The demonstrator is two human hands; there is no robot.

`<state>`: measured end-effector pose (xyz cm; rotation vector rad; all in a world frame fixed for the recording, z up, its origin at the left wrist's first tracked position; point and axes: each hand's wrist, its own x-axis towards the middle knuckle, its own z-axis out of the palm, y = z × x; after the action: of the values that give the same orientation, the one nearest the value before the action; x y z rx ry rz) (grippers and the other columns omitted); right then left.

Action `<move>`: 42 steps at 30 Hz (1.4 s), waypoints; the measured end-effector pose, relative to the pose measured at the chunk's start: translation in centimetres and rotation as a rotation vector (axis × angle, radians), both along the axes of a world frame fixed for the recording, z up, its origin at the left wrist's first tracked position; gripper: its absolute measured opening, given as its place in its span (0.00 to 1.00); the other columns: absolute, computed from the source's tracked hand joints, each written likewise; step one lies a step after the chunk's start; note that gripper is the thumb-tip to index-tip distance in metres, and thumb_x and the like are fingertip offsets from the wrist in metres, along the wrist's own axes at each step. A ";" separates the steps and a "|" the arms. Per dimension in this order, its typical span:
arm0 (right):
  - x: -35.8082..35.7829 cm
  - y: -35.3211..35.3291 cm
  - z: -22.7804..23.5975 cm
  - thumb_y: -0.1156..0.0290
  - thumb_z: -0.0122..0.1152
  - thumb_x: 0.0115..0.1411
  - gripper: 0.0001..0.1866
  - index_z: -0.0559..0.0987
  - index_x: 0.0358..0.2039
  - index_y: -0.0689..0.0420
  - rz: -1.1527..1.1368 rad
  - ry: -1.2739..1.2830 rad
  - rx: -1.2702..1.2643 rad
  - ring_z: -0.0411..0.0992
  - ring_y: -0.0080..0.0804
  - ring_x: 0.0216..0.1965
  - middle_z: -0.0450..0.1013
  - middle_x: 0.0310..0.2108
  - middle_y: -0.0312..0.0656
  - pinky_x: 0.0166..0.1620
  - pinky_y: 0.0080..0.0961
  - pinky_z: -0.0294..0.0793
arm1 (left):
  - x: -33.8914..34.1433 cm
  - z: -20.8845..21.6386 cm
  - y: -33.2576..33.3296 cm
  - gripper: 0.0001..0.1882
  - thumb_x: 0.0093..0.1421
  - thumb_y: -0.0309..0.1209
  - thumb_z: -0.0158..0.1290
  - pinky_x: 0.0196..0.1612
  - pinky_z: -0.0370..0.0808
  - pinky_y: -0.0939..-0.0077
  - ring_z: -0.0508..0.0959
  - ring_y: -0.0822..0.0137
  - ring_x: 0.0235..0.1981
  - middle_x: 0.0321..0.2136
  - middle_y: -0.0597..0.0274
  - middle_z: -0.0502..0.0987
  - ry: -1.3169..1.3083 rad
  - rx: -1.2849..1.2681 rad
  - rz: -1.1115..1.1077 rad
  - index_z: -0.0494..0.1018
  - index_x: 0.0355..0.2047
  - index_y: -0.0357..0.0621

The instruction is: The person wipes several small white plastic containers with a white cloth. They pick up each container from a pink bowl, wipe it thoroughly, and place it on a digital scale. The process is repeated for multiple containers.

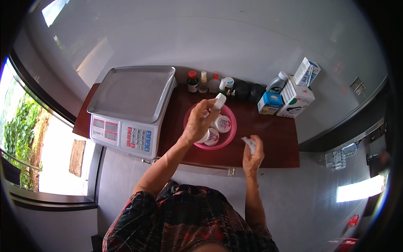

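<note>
My left hand point(196, 122) is closed round a small white plastic bottle-like piece point(219, 101), raised above a pink basin point(231, 135). Inside the basin lie several round white tubs point(223, 123) with red print on their lids; my left hand hides part of them. To the right of the basin, over the front of the table, my right hand point(253, 156) grips a crumpled white tissue point(249, 143) between thumb and fingers.
A scale point(130, 94) with a steel tray fills the left of the dark red table point(277, 147). Along the wall stand a red-capped bottle point(192, 82), a spray bottle point(203, 82) and black jars point(242, 90). A blue box point(270, 103), grey bottle point(277, 82) and white boxes point(295, 98) stand right.
</note>
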<state>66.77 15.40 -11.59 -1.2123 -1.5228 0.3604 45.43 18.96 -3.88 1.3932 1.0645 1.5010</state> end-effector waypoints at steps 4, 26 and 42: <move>-1.3 -0.4 3.6 0.79 0.49 0.60 0.10 0.70 0.42 0.60 0.045 0.405 -0.048 0.68 0.22 0.37 0.69 0.38 0.39 0.39 0.17 0.69 | -0.4 -0.2 -3.0 0.05 0.63 0.29 0.48 0.49 0.72 0.69 0.74 0.72 0.42 0.39 0.62 0.74 -0.456 -0.151 -0.171 0.68 0.36 0.42; -13.6 -2.7 11.2 0.79 0.54 0.50 0.13 0.72 0.39 0.59 0.297 0.267 0.252 0.67 0.36 0.42 0.68 0.39 0.44 0.42 0.32 0.68 | -4.5 -0.7 -10.0 0.07 0.63 0.26 0.48 0.50 0.71 0.73 0.73 0.69 0.44 0.41 0.59 0.73 -0.624 -0.205 -0.417 0.64 0.40 0.41; -12.8 -6.1 10.9 0.76 0.53 0.56 0.12 0.70 0.41 0.62 -0.085 0.379 0.154 0.70 0.32 0.39 0.69 0.37 0.45 0.40 0.27 0.71 | -4.0 0.1 -10.4 0.06 0.63 0.26 0.47 0.48 0.65 0.79 0.68 0.77 0.42 0.39 0.65 0.71 -0.138 0.005 -0.621 0.65 0.39 0.40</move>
<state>53.98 9.30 -0.73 -1.0177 -1.1472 0.3845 41.43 8.59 -3.79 1.4267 0.4727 1.1147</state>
